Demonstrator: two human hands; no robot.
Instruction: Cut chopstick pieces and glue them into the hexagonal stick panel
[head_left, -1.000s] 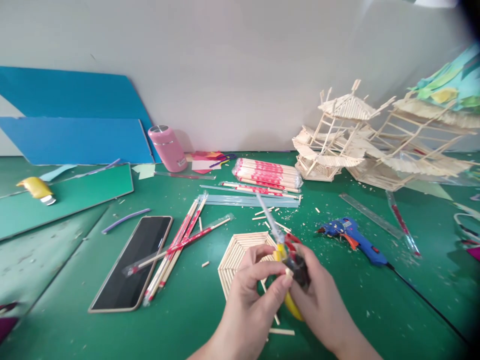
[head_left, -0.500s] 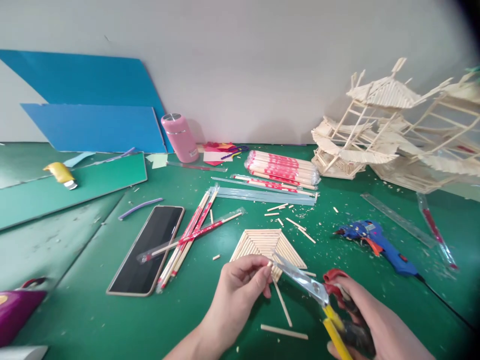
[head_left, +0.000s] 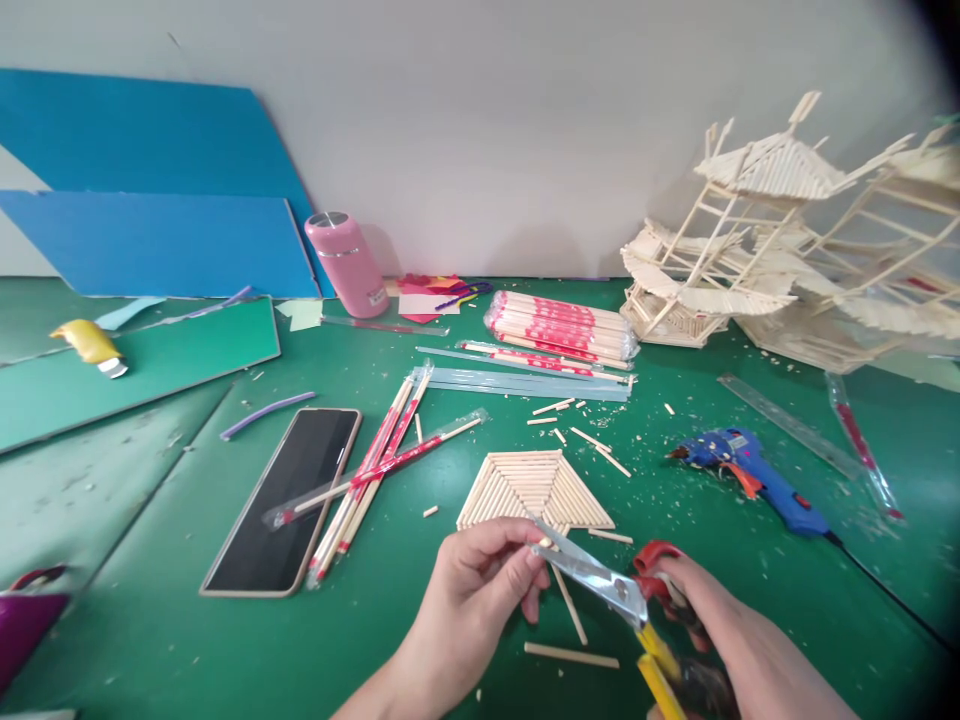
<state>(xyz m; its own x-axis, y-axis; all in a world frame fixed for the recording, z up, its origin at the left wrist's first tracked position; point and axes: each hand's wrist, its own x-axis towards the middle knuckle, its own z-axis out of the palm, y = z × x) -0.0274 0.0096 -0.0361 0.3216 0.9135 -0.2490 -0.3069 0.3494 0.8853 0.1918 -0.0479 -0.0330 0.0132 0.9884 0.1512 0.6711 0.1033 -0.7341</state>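
Observation:
My left hand (head_left: 480, 590) is closed in a pinch on a short wooden stick (head_left: 547, 543), of which only the pale end shows past the fingertips. My right hand (head_left: 750, 640) grips scissors (head_left: 600, 582) with red and yellow handles. Their blades are parted around the stick's end, close to the left fingertips. Just behind, a fan-shaped panel of wooden sticks (head_left: 536, 485) lies flat on the green table, its near part hidden by the hand and blades. Two loose sticks lie nearer me, one slanting (head_left: 570, 605) and one nearly level (head_left: 571, 655).
On the right is a blue glue gun (head_left: 757, 480) with its cord; stick-built towers (head_left: 750, 250) stand behind it. A phone (head_left: 285, 500) lies left, under wrapped chopsticks (head_left: 375, 470). A chopstick bundle (head_left: 559, 325) and a pink bottle (head_left: 346, 265) are at the back.
The scissor blades have parted wider and now straddle the stick's end at my left fingertips. My view has shifted slightly; the table items appear unmoved.

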